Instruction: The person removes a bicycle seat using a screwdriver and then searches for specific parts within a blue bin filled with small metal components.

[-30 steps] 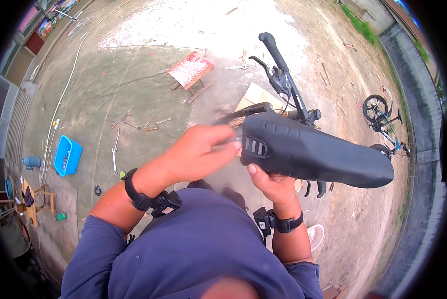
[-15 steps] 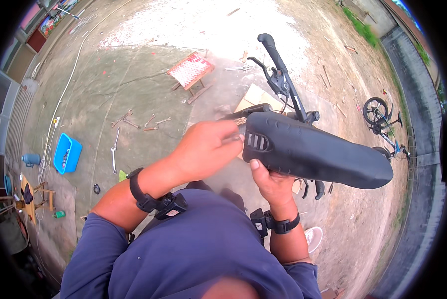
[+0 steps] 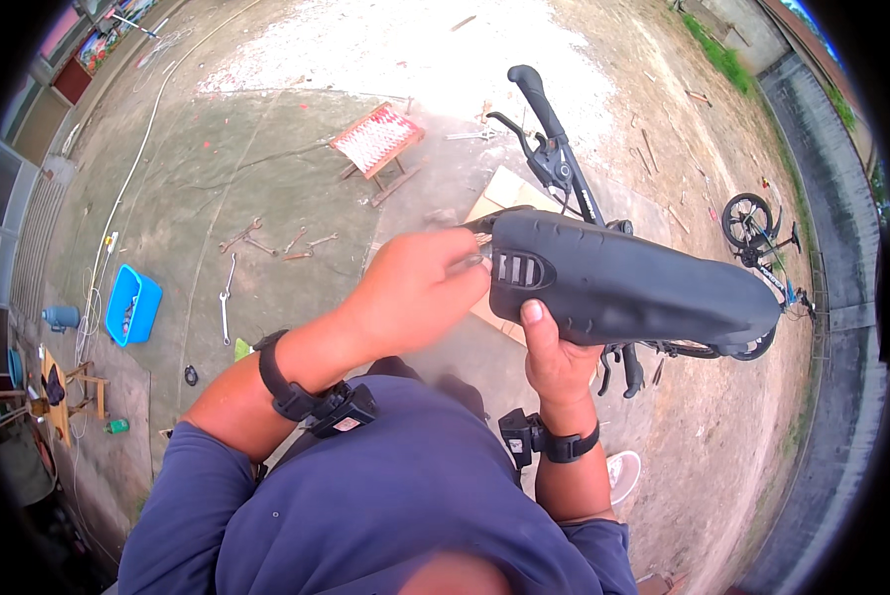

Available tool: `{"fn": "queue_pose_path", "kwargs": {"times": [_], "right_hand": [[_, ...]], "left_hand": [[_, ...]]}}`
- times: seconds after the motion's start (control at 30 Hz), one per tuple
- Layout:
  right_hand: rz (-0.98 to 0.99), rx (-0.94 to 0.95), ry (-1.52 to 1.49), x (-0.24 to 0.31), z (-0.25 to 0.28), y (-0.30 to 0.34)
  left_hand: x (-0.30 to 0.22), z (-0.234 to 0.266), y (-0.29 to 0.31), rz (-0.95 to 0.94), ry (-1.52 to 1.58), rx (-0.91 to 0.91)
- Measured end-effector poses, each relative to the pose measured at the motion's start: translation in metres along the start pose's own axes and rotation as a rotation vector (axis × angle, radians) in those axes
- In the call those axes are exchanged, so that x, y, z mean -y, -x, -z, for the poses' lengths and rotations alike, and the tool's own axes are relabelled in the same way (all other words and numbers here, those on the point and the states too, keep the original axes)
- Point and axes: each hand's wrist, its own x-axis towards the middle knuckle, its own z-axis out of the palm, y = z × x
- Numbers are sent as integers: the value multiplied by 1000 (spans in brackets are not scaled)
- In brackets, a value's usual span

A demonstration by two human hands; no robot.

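A long black mudguard (image 3: 633, 278) with a slotted end lies across the view in front of me. My right hand (image 3: 556, 352) grips it from the near side, thumb on top beside the slots and fingers out of sight beneath. Closed at the slotted end, my left hand (image 3: 420, 293) pinches something small and greyish that I cannot make out, partly hidden by the fingers. Below and beyond the mudguard is a bicycle handlebar (image 3: 577, 174) with black grips and brake levers; the mudguard covers much of the bicycle.
Several wrenches (image 3: 227, 302) lie on the ground at left, near a blue plastic basket (image 3: 145, 309). A low stool (image 3: 377, 139) with a red-and-white woven seat stands ahead. Cardboard (image 3: 504, 188) lies under the bicycle. Another bicycle (image 3: 757, 243) is at far right, by a wall.
The mudguard's far right end has swung slightly away from me, uncovering part of a wheel. My right thumb sits further onto its top. The left hand has barely moved.
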Motion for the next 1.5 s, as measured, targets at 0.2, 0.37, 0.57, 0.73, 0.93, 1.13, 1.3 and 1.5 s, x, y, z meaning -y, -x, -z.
{"fn": "queue_pose_path", "kwargs": {"times": [0.2,0.37,0.57,0.73,0.93,1.13,1.3,1.5], "right_hand": [[-51,-4,72,-4,3,2],[-44,9,57,3,-1,-1],[-193,-54,-115,0,2,4],[-295,-155,-289,0,-2,2],[-442,-203,-442,8,-7,3],[-507,-198,-532,12,-9,4],[-487,-164,-505,11,-7,4],[-468,-139,-465,12,-4,5]], "left_hand": [[-6,-2,1,8,4,-7],[0,-1,-5,-30,-55,-44],[-5,-3,-5,-155,-101,-93],[-11,-6,0,-311,-172,-150],[-5,-5,3,-480,-229,-158],[-3,-6,6,-577,-217,-164],[-1,-6,7,-616,-229,-163],[-2,-5,8,-627,-246,-167]]}}
